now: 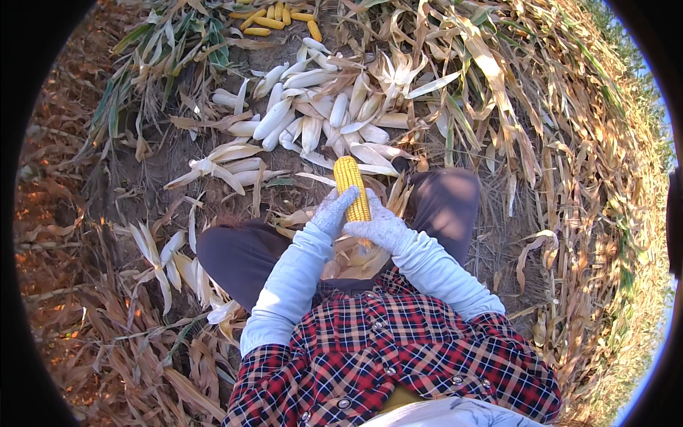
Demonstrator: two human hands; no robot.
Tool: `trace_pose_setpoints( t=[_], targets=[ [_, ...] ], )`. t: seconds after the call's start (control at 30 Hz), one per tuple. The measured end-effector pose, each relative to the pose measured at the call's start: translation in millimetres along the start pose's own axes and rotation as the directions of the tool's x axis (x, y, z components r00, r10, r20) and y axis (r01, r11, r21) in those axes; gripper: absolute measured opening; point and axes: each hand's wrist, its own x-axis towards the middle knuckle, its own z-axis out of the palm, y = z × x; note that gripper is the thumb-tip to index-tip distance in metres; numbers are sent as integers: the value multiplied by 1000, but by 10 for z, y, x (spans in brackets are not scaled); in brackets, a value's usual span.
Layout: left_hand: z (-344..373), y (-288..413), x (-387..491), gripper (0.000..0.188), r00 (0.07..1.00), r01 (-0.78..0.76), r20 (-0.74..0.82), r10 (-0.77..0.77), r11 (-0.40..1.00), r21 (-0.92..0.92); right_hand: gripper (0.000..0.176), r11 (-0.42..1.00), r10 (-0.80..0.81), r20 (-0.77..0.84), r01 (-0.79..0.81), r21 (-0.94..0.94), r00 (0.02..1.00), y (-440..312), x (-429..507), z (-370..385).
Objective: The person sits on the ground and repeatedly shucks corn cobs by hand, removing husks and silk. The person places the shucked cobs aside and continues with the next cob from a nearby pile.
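Observation:
A bare yellow ear of corn (350, 179) points away from me, tilted slightly left, above my lap. My left hand (332, 211), in a pale knit glove, grips its left side with the thumb across the kernels. On the other side, my gloved right hand (383, 224) holds the ear's lower right part. Loose dry husks (363, 261) lie below the hands, between my bent legs. Just beyond the ear is a heap of corn ears in pale husks (315, 107).
Several bare yellow ears (269, 23) lie on the soil at the far end. Peeled-back husks (155, 256) are scattered to the left. Dry corn stalks and leaves (576, 187) bank up on the right, with more stalks (155, 58) at the upper left.

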Motion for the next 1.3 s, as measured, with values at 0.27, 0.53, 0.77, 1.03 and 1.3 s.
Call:
trace_pose_setpoints(
  t=[0.27,0.53,0.77,1.03,1.3],
  targets=[
    [-528,-738,-12,48,786,547,-163,-596,793,-268,81,863,68,446,172,-475,892,-411,-221,-382],
    [-257,2310,1504,30,853,-460,-376,363,863,-210,78,904,118,398,68,-423,910,-209,-101,-570],
    [-441,2019,1990,27,914,-192,-264,306,903,383,75,899,48,492,177,-400,869,-226,-56,-609],
    [-1165,-25,2514,51,982,187,-187,-8,53,981,68,872,-187,438,354,-338,879,-86,-155,-683],
    [-65,-568,2938,52,972,-216,226,-61,-602,769,78,932,-168,451,290,-218,877,-231,7,-867]
  ],
)
